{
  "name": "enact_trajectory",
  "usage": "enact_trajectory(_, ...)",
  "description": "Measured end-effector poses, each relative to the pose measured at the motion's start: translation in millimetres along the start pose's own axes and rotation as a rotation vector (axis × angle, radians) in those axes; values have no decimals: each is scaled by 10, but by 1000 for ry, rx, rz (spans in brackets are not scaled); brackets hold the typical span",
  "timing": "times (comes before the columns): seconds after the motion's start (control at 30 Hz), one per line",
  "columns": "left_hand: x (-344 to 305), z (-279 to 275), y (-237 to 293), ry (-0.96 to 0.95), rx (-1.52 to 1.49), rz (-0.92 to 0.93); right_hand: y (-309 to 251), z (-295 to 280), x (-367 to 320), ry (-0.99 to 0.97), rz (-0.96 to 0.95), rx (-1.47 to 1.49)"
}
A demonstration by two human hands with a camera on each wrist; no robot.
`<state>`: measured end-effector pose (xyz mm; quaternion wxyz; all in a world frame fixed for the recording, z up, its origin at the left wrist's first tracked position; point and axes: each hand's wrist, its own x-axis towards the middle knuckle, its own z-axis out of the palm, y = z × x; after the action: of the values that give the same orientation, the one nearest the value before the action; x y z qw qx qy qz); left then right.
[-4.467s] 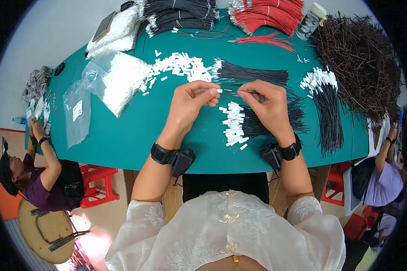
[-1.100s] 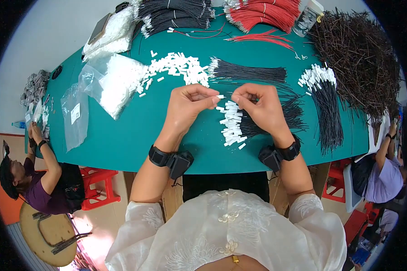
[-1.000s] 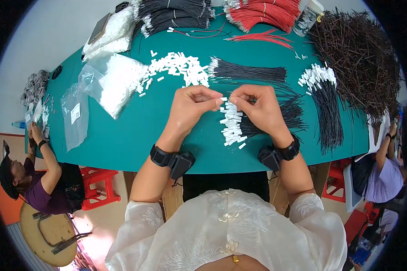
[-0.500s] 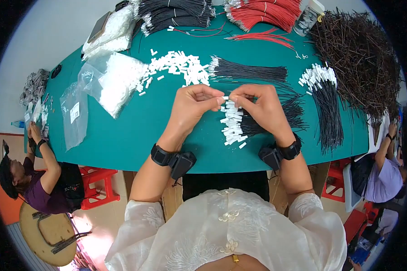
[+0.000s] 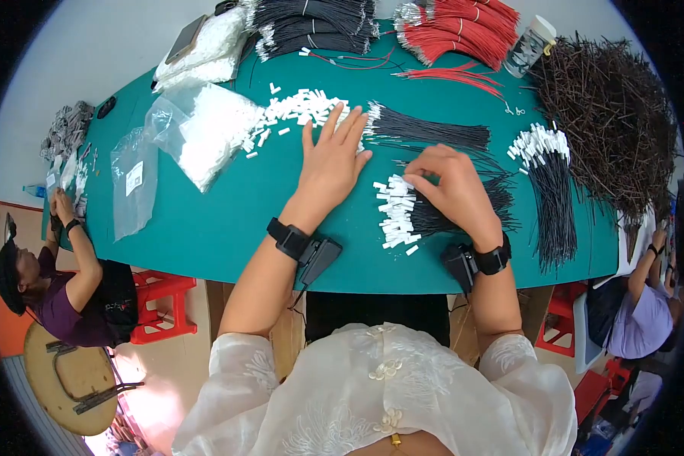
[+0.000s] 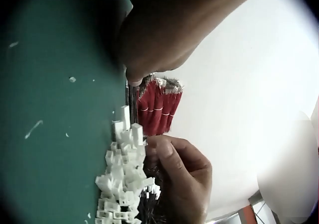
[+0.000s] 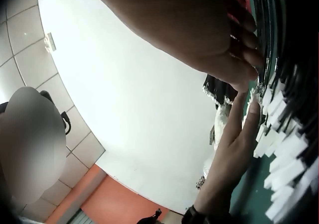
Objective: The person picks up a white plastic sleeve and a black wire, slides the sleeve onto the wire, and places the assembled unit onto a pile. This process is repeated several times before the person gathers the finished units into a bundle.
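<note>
In the head view the left hand (image 5: 332, 171) reaches palm down with spread, nearly straight fingers over the near right edge of the loose white connectors (image 5: 305, 105), beside silver-tipped black wires (image 5: 433, 125). The right hand (image 5: 454, 190) has bent fingers, thumb and forefinger close together at the top of the black wires with white connectors (image 5: 397, 213). Whether a wire lies between those fingertips cannot be told. The left wrist view shows the right hand (image 6: 182, 176) beside the clustered connectors (image 6: 122, 179). The right wrist view shows the left hand's (image 7: 232, 154) extended fingers.
A bag of connectors (image 5: 213, 133) lies left on the green table (image 5: 281, 251). Black bundles (image 5: 311, 26), red bundles (image 5: 460, 30) and a cup (image 5: 530, 47) stand at the back. Connector-ended wires (image 5: 551, 197) and a dark heap (image 5: 604, 121) lie right. Other people sit at both sides.
The left hand has left the right hand, moved up toward the loose connectors and straightened its fingers. The right hand has shifted slightly right and down; the white connector between the hands no longer shows there.
</note>
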<state>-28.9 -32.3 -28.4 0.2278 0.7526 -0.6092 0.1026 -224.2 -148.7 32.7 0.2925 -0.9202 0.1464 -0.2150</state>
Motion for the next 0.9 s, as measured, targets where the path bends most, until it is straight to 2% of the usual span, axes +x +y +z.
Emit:
enact_trajectory(0.17,0,11,-22,-23,24,13,30,9,3,-4,16,-30)
enact_trajectory(0.27,-28,-68,-14,-40,-72,-6,103,13,6,121,100,-87)
enact_trajectory(0.43,-39,-129,-29,1,-212,-3,237,56,-10,269,55,-300)
enact_trajectory(0.67,-54,-121,-39,86,-252,7,312,128,-13,67,136,-205)
enact_trajectory(0.9,-48,-125,-31,80,-274,-10,297,145,-11,64,118,-199)
